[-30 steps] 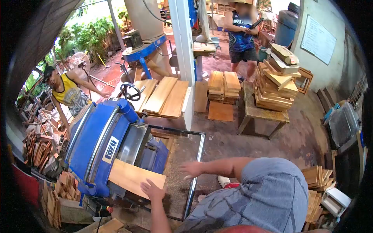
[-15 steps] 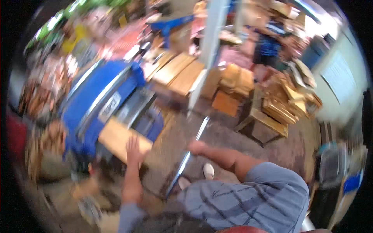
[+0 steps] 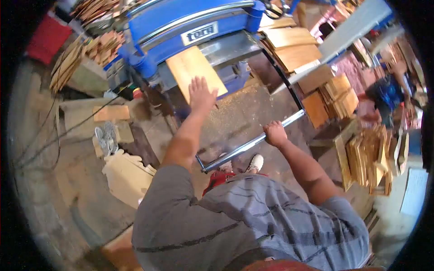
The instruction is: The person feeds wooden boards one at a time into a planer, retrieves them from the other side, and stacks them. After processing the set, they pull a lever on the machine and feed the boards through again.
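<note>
My left hand [image 3: 201, 94] lies flat with fingers spread on the near end of a wooden board [image 3: 189, 65]. The board rests on the metal bed [image 3: 226, 47] of a blue machine [image 3: 158, 27] marked "torq", and its far end reaches the machine's front. My right hand [image 3: 275, 133] is wrapped around a shiny metal bar [image 3: 242, 150], which stands out from the machine in front of my body. A dark side arm [image 3: 282, 74] joins the bar to the machine on the right.
Several stacked boards [image 3: 291, 45] lie behind the machine. More wood pieces [image 3: 368, 156] are stacked at right, near a person in blue [image 3: 386, 97]. Cut shaped panels [image 3: 129, 174] lie at left, beside a cable [image 3: 74, 133]. Wood shavings [image 3: 239, 106] cover the floor under the bed.
My view has turned toward the machine, which now shows more centrally and sharply. My left hand stays on the board, and my right hand still holds the bar.
</note>
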